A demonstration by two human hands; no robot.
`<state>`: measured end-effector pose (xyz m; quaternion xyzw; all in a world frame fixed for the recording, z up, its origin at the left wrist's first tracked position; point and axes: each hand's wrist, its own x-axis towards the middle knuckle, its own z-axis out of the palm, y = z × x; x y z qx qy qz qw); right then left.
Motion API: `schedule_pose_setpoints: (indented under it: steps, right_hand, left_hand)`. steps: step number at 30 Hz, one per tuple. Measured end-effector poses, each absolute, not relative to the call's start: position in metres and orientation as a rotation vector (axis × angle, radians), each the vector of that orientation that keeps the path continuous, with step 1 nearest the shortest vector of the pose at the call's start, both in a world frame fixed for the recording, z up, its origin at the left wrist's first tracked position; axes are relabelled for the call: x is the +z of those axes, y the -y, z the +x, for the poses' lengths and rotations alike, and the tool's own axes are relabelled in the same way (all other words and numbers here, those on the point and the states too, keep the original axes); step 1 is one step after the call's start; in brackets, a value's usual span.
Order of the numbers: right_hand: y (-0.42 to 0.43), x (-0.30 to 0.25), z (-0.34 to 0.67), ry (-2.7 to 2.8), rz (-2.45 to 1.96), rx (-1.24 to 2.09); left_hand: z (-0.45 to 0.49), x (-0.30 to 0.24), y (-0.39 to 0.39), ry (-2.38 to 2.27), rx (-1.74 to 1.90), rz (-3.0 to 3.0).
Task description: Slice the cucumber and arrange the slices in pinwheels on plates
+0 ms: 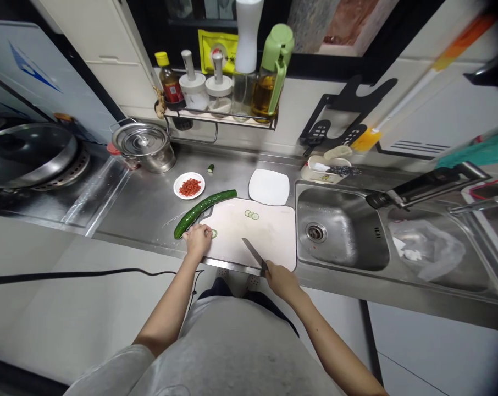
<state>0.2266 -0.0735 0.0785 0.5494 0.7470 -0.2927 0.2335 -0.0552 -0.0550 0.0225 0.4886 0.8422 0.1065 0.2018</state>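
We have the cucumber point(205, 213) lying slantwise on the steel desk point(145, 212). Its long axis runs from the far right, near the white plate point(269, 187), down to the near left, and its middle crosses the corner of the cutting board point(274, 236). Our left hand point(198, 240) is the nearer one. It rests knuckles up against the near end, fingers curled, with one cut slice point(214, 234) just at the fingertips. We cannot tell whether those fingers actually grip the cucumber or only lie beside it. Our right hand point(280, 280) sits at the board's near edge, fingers clenched around the handle of the knife point(252, 253). The blade points up and to the left toward the cucumber but is well apart from it. A few more slices point(252, 215) lie farther back on the board.
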Motion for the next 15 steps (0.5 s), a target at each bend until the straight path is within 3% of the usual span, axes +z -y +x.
schedule_pose_setpoints:
  steps: [8, 15]
  right_hand:
    - [0.074, 0.075, 0.237, -2.036, 1.741, -0.837]
    - [0.071, 0.072, 0.266, -1.975, 2.032, -0.841]
  left_hand:
    - [0.012, 0.034, 0.016, -2.197, 0.451, 1.591]
    - [0.060, 0.018, -0.039, -1.987, 0.310, 1.846]
